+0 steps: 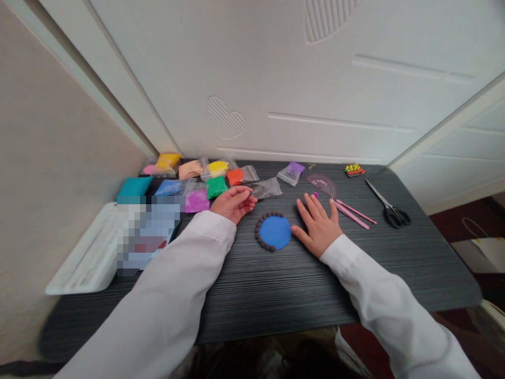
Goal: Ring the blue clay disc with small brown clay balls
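A blue clay disc (276, 232) lies flat on the dark table, with a row of small dark clay balls (258, 235) around its left side, from top to bottom. To the disc's upper left, my left hand (235, 203) has its thumb and fingers pinched together. Its fingertips overlap the left end of a clear plastic bag (269, 188); whatever sits in the pinch is too small to make out. My right hand (319, 223) rests palm down with fingers spread, its thumb at the disc's right edge. Just past its fingertips is a small purple piece (315, 195).
Colourful clay packets, including green (216, 187) and magenta (198, 200), line the back left. A white tray (84, 252) stands at far left. Rightward lie a protractor (321, 184), pink tools (353, 215), scissors (389, 206) and a small colourful item (354, 170). A white panel rises behind.
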Available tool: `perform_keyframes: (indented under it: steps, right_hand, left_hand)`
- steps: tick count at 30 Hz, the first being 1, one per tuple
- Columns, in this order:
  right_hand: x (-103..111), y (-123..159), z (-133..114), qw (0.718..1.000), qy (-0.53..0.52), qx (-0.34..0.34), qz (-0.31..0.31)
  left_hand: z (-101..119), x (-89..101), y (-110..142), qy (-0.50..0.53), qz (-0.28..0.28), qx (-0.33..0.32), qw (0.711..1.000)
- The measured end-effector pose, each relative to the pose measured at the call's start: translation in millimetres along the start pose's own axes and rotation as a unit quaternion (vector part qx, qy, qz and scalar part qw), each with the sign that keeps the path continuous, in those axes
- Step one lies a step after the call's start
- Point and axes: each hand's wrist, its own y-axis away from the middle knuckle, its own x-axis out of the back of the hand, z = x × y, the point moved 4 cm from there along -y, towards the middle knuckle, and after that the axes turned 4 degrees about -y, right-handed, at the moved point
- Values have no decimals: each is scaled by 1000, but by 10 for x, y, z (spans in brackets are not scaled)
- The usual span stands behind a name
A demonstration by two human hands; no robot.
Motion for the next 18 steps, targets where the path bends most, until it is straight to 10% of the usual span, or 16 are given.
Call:
perform_keyframes:
  steps: [18]
  right_hand:
    - [13,235,-35,999,-3,39,-20]
  left_hand:
    - [-9,-3,-1,10,-3,3,1000]
